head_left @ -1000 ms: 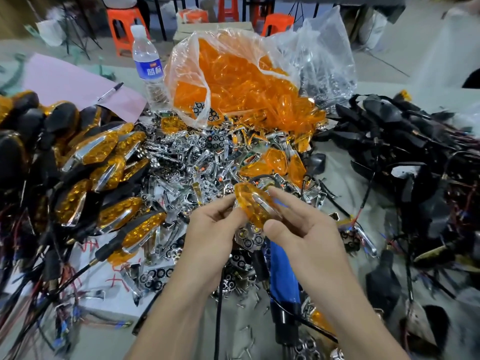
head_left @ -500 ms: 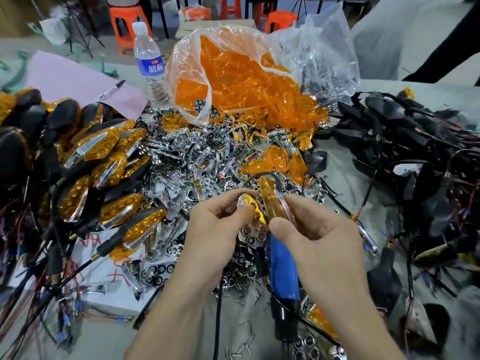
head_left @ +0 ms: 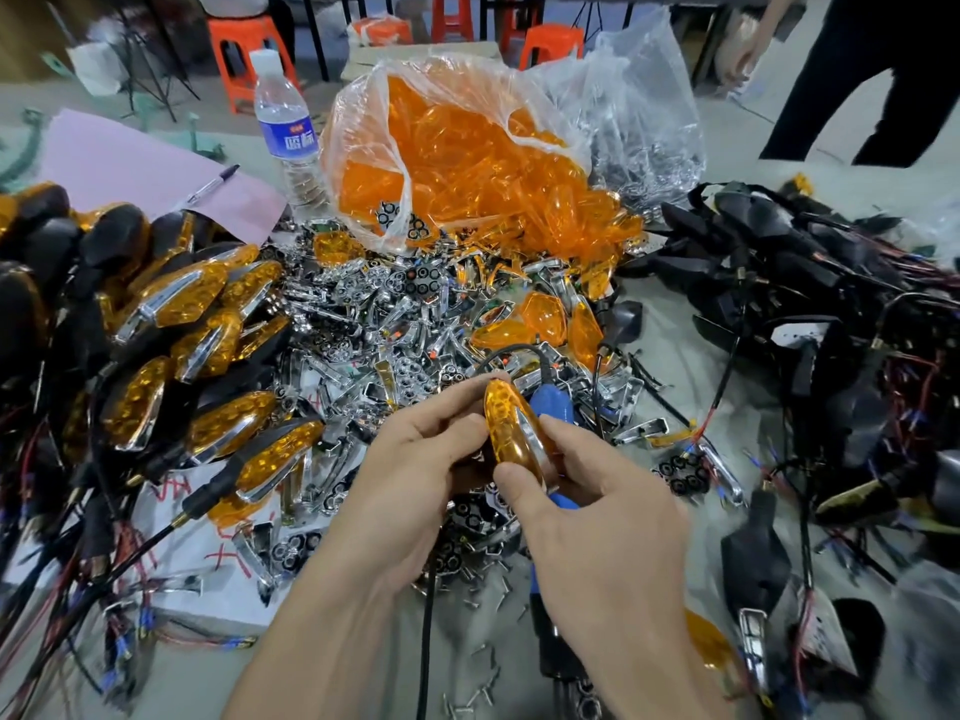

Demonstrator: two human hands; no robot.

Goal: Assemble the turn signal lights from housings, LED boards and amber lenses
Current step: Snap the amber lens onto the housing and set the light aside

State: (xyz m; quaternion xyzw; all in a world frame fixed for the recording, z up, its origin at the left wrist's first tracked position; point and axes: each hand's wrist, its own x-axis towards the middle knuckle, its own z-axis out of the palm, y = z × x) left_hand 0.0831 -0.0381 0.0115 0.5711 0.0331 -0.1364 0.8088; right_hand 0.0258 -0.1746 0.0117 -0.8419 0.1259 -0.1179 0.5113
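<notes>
Over the middle of the worktop [head_left: 670,330], both our hands are clamped on one amber lens [head_left: 511,433]. Our left hand [head_left: 415,475] pinches its far tip and our right hand [head_left: 597,517] grips its side. The lens now stands on its edge, no longer face up as it was a second ago. We think we are pressing it onto the shiny part [head_left: 536,441] behind it. Our fingers hide that back, so we cannot tell what sits inside. A blue tool [head_left: 551,410] peeks out under our hands.
</notes>
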